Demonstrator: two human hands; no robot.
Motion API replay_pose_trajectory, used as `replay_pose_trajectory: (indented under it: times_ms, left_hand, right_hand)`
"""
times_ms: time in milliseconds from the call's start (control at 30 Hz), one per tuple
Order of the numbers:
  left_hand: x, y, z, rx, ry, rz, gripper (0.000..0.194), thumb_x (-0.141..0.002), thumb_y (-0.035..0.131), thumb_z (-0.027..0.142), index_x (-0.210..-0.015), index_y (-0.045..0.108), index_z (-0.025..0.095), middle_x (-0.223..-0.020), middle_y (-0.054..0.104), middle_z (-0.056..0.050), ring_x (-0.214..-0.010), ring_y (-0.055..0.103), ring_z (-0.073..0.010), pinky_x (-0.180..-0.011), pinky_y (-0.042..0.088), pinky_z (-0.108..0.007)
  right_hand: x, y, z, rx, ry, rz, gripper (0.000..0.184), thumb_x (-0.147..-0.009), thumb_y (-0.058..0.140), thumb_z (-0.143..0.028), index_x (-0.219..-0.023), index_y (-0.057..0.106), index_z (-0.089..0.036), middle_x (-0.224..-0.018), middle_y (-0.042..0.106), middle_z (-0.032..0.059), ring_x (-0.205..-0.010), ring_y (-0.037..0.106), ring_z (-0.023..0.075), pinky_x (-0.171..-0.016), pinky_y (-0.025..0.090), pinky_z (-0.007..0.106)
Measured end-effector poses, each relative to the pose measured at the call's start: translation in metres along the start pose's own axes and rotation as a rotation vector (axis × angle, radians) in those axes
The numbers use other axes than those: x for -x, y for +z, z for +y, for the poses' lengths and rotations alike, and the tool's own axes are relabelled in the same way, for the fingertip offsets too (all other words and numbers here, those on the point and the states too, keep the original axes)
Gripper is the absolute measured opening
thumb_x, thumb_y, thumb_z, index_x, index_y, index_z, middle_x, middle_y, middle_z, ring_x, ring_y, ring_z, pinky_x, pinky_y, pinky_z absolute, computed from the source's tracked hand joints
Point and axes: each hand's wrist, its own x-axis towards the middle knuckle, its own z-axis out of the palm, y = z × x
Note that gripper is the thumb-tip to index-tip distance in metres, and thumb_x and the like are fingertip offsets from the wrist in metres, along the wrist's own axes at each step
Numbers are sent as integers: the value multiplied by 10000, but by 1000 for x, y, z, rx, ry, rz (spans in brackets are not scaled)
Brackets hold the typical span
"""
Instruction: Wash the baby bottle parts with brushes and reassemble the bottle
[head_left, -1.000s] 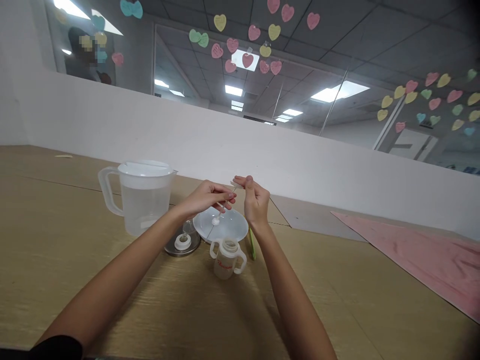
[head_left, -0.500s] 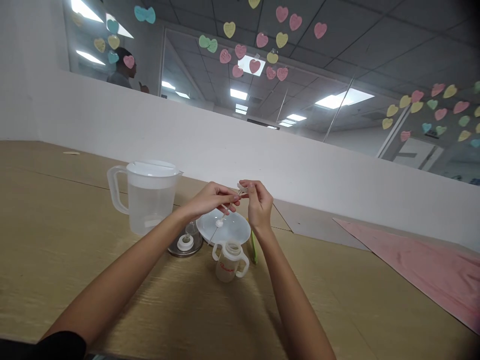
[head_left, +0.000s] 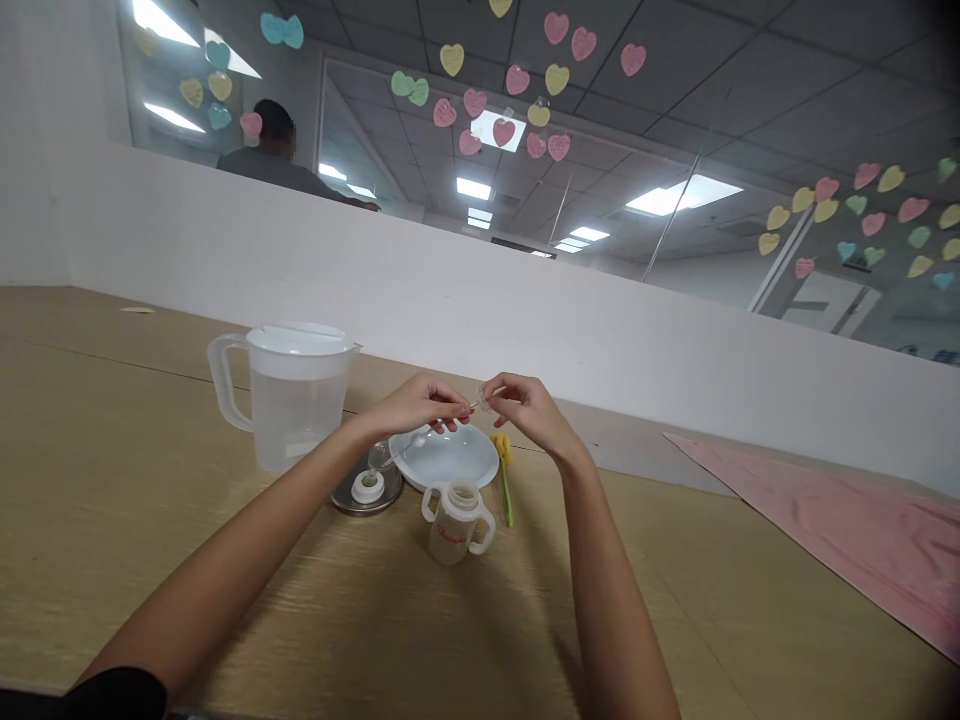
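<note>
Tabletop (head_left: pixel 112 480), left hand (head_left: pixel 416 405), right hand (head_left: pixel 529 408), item (head_left: pixel 474 404) unclear

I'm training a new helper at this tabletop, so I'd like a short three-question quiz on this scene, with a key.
1. True or false: the clear two-handled plastic cup stands closer to the wearer than the shallow white dish.
2. What do the fingers of the left hand hold?
A) a pink sheet
B) a thin white rod with a round tip
C) a round steel dish
3. Fill in the blank: the clear plastic jug has a ____ lid.

Key: 1 true; 2 B; 3 white.
</note>
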Motion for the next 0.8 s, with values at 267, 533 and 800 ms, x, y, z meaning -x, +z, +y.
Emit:
replay_pose_trajectory:
  times_ms: [267, 533, 800]
  left_hand:
    - [-3, 6, -6, -180, 61, -37, 285, -725, 583, 361, -788, 710, 113, -734, 672, -73, -665, 570, -146, -580, 422, -228]
    - [-6, 6, -12, -179, 88, -27, 326, -752, 558, 397, -828, 702, 114, -737, 667, -67, -652, 562, -140, -578, 418, -226]
    - [-6, 7, -4, -192, 136, 52, 332, -753, 551, 427, -765, 694, 127, -729, 658, -42, -657, 535, -132, -594, 388, -227]
  right_hand:
    - [2, -14, 15, 193, -36, -177, 157, -764, 500, -235, -801, 637, -168, -838, 632, 37, -775, 575, 138, -638, 484, 265]
    - [-2, -11, 17, 171, -134, 52, 145, -832, 441, -306, -807, 515, -183, -902, 580, 33, -817, 540, 126, -763, 454, 313]
    - [-12, 0, 18, -253, -127, 425, 213, -878, 367, -430, -828, 330, -226, -684, 639, -15, -734, 629, 132, -746, 480, 344]
